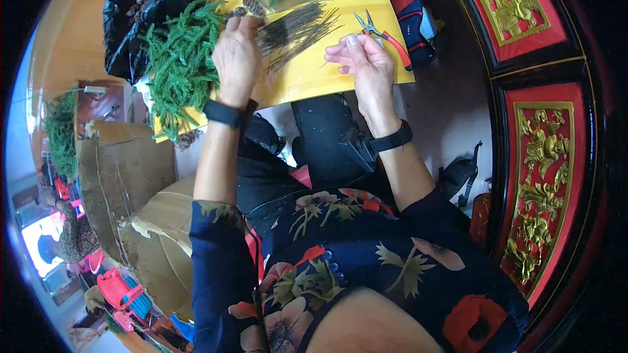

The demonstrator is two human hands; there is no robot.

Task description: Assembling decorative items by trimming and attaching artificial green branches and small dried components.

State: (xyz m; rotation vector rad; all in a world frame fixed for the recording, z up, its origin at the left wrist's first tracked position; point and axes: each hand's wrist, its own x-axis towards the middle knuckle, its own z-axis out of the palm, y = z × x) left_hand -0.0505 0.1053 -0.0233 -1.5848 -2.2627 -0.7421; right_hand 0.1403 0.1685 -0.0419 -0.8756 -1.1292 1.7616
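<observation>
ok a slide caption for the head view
Left hand beside pine cones, right hand near red-handled pliers, dark strands between them.

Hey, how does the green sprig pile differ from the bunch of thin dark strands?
The green sprigs are bushy, while the dark strands are thin and bare. The sprigs form a bulky heap; the strands make a flatter layer. The sprigs point every which way, whereas the strands mostly run one way. Both are loose groups on the yellow surface.

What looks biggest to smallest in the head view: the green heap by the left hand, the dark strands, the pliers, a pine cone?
Green heap
Dark strands
Pliers
Pine cone
</observation>
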